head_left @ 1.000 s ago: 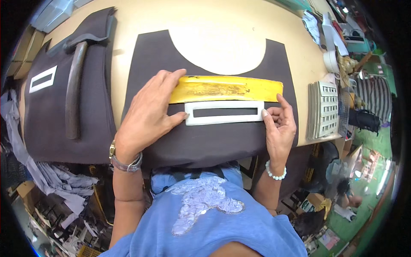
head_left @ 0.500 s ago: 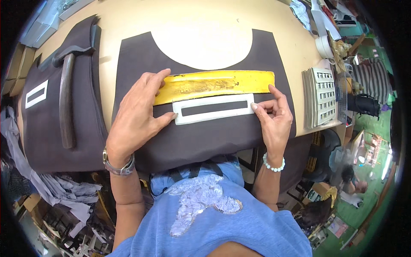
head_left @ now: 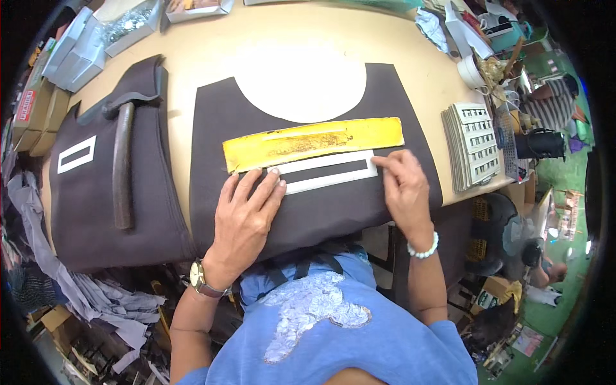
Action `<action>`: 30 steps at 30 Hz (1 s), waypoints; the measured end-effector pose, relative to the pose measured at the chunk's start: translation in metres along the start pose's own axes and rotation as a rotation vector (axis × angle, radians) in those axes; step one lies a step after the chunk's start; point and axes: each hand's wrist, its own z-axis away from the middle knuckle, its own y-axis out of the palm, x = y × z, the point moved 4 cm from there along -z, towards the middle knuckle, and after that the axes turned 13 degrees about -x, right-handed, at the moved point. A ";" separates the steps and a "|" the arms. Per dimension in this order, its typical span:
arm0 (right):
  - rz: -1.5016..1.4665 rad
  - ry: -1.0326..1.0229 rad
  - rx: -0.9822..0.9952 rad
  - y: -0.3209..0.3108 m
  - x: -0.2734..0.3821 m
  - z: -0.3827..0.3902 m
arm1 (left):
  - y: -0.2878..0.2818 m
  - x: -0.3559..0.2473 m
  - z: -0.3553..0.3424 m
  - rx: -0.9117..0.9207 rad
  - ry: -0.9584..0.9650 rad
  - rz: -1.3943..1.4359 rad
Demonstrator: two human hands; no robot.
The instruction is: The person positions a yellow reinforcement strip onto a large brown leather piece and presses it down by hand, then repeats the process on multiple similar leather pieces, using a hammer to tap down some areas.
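A dark fabric piece [head_left: 301, 215] with a curved neckline lies before me, bearing a long yellow template [head_left: 375, 131] and, just below it, a white rectangular frame [head_left: 346, 178] with a slot. My left hand [head_left: 244, 221] lies open over the frame’s left part, fingertips pressing there and near the template’s lower edge, hiding that end. My right hand [head_left: 405, 196] is at the frame’s right corner, one fingertip touching it and the fingers curled; whether anything is inside them is hidden.
A stack of dark pieces [head_left: 83, 205] with a grey bar [head_left: 123, 167] lies left on the table [head_left: 179, 38]. Boxes [head_left: 74, 48] line the back left. Stacked slotted cards [head_left: 468, 144] and clutter sit right. Another person [head_left: 552, 102] in stripes is at far right.
My left hand has left the template’s left end and moved down and right onto the frame, now flat. My right finger has come off the template, curling at the frame’s corner.
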 end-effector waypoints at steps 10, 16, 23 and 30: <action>-0.071 -0.294 -0.002 0.070 0.108 0.036 | 0.003 0.000 0.009 0.051 0.034 -0.126; 0.039 -0.248 -0.006 0.055 0.082 0.033 | -0.001 -0.006 0.005 0.106 0.030 -0.180; 0.189 -0.157 -0.080 0.028 0.029 0.025 | -0.003 -0.006 0.007 0.131 0.043 -0.204; 0.489 -0.212 -0.135 0.013 0.012 0.018 | 0.003 -0.005 0.010 0.084 0.053 -0.154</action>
